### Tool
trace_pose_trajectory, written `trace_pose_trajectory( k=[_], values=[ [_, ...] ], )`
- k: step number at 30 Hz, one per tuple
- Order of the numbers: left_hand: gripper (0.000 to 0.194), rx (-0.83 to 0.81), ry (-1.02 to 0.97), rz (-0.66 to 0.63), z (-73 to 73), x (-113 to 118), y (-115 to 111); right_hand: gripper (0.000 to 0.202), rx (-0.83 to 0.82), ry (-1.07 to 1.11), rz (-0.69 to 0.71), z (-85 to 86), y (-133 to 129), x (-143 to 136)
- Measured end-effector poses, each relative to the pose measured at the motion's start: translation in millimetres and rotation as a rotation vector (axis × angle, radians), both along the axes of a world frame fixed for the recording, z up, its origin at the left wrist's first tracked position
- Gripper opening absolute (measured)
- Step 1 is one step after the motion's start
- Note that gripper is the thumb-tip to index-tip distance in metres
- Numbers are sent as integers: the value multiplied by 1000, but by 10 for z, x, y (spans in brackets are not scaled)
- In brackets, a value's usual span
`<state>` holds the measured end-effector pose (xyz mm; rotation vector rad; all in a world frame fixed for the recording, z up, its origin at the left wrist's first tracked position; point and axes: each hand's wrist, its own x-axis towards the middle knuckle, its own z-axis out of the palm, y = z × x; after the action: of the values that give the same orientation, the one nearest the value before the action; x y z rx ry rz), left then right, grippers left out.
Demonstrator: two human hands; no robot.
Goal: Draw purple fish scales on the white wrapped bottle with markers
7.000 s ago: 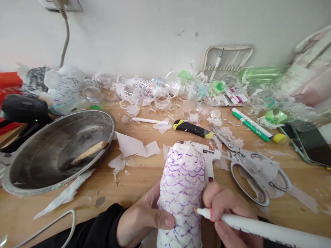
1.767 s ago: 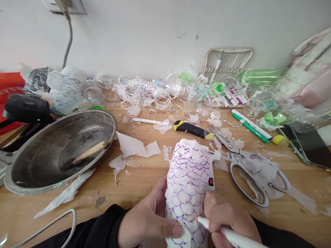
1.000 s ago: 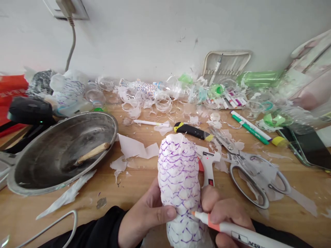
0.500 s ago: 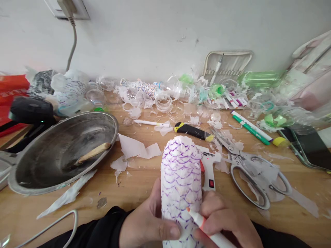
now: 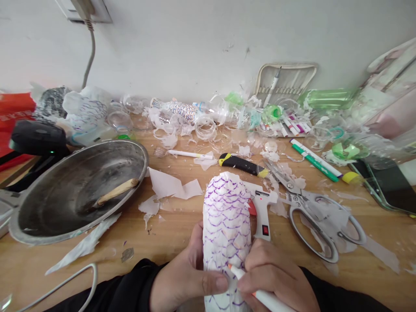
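A white, paper-covered rounded form (image 5: 225,221) with rows of purple scale marks stands in front of me, its lower end cut off by the frame. My left hand (image 5: 191,277) is closed around its left side, thumb lying across the front. In my right hand (image 5: 279,273) is a white marker (image 5: 238,273) with an orange tip, gripped like a pen. That tip meets the form's surface, or comes very near it, just above my left thumb. Behind the form, partly covered, lies a white hot glue gun (image 5: 264,208) with a red switch.
To the left is a metal basin (image 5: 42,225) holding a wooden-handled brush (image 5: 117,193). A utility knife (image 5: 242,164), large scissors (image 5: 312,225) and capped markers (image 5: 315,160) lie beyond and right. Paper scraps (image 5: 173,184), cut plastic bottles (image 5: 328,99) and a fish-shaped piece (image 5: 178,108) line the back.
The marker has shifted slightly left and down over the form, and my right hand has moved left with it. My left hand keeps its hold.
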<state>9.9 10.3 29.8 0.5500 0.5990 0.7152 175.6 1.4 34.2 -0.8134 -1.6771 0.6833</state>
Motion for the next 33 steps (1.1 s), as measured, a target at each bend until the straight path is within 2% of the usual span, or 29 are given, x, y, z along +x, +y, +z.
trace_pose_trajectory(
  k=[5,8,11,15,18,22,28,33],
  values=[
    [58,-10,-27,-31,9,-8,-3,11,-105,125,22,3,-8,40],
    [61,-24,-20,-26,-15,-11,-9,6,-79,57,27,20,5,59],
    [68,-21,17,-10,-25,-5,0,11,-75,-12,31,31,9,62],
    [68,5,6,-24,18,5,33,12,-193,83,-32,51,-11,39],
    [69,4,10,-32,42,9,41,14,-214,157,-44,65,-19,24],
    [70,21,13,-22,7,7,27,13,-221,102,-12,76,6,47],
    [68,4,-30,-20,-4,13,25,13,-189,134,-68,101,39,81],
    [62,38,-44,5,10,17,32,15,17,15,32,87,18,49]
  ],
)
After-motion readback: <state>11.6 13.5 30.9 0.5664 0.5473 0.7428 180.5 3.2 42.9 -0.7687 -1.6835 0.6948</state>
